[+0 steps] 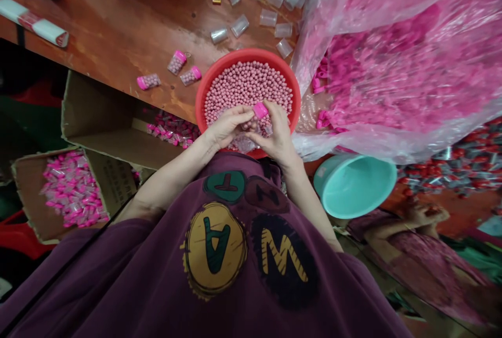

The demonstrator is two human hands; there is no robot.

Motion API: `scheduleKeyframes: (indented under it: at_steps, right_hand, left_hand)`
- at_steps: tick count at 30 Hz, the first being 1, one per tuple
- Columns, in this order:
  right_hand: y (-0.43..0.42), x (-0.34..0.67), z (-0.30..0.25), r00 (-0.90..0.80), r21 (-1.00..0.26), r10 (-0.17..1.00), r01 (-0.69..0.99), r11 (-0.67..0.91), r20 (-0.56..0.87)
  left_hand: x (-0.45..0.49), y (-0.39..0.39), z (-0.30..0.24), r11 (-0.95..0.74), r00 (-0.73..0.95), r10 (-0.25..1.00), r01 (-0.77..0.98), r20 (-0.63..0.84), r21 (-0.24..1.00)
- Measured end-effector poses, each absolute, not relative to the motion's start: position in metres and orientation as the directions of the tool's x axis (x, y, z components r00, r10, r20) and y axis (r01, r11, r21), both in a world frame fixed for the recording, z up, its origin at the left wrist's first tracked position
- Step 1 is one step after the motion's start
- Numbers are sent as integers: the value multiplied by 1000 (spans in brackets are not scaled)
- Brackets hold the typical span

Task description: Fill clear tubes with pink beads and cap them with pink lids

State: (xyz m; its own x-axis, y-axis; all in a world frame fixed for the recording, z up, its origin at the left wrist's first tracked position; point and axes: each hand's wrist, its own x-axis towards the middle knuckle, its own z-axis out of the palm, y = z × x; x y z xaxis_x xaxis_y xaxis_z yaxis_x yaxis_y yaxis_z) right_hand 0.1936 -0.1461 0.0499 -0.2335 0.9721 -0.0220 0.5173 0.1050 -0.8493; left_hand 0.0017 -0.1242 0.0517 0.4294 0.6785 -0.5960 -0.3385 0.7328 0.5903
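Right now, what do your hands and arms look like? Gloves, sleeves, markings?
The left hand and right hand are gloveless, with no band or cable visible at the wrists. The forearms are bare below loose sleeves of a purple top. Its front has a yellow badge with a green A, a black badge with a yellow W, and a teal badge.

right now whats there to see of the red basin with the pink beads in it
The red basin is round, looks like plastic, and has a smooth, broad rim. It sits on a reddish-brown wooden table and is nearly full of small, round pink beads. A clear plastic bag of pink parts lies against its right side. The person's left hand and right hand, holding a pink-capped bottle, are over its near side, hiding part of the beads.
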Motion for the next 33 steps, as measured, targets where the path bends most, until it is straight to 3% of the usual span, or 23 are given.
scheduleKeyframes:
  at_steps: [9,16,20,25,30,33]
  right_hand:
    - [-147,188,26,-246,-773,969,609,177,29]
    - [-152,172,15,-296,-695,955,690,204,-14]
    - [-153,164,12,-246,-661,969,727,186,3]
    - [-149,170,16,-261,-608,964,775,174,-58]
    - [-143,164,18,-286,-538,958,812,225,-31]
    - [-136,145,23,-316,-547,949,792,271,12]
  left_hand:
    - [11,-131,46,728,441,686,-405,-579,553]
    - [7,-136,36,613,257,790,-283,-557,738]
    - [3,-137,30,671,394,730,-263,-558,693]
    - [3,-138,20,655,412,744,-291,-526,698]
    - [-3,-137,18,626,347,755,-130,-556,769]
    - [-18,-135,26,492,286,831,24,-478,870]
